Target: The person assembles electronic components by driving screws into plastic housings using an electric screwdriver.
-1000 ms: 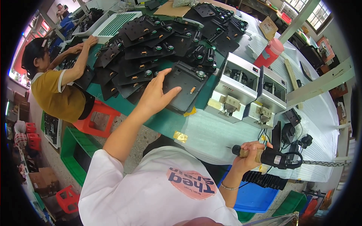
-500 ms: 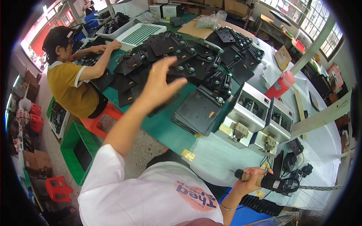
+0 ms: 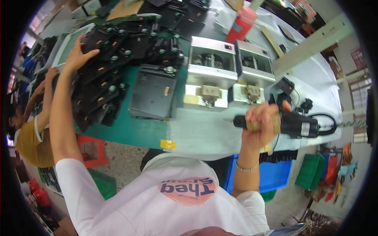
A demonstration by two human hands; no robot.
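Observation:
My left hand reaches to the far left, open, thumb and fingers spread over a heap of black plates that have small orange tabs and round metal fittings. Whether its fingertips touch a plate I cannot tell. My right hand is wrapped round the taped grip of a black electric screwdriver, whose bit points left over the table. Between the two hands lies a neat stack of black plates. Just beyond the screwdriver stand two silver screw feeders, the left one and the right one.
A co-worker in a mustard shirt sits at the left, arms near the heap. Behind the feeders stands a red bottle. A blue bin is below the table's front edge, and a red stool stands at the left.
My view has turned left to right, toward the feeders. My left hand has moved out to the plates at the far left. The screwdriver is raised and further over the table in my right hand.

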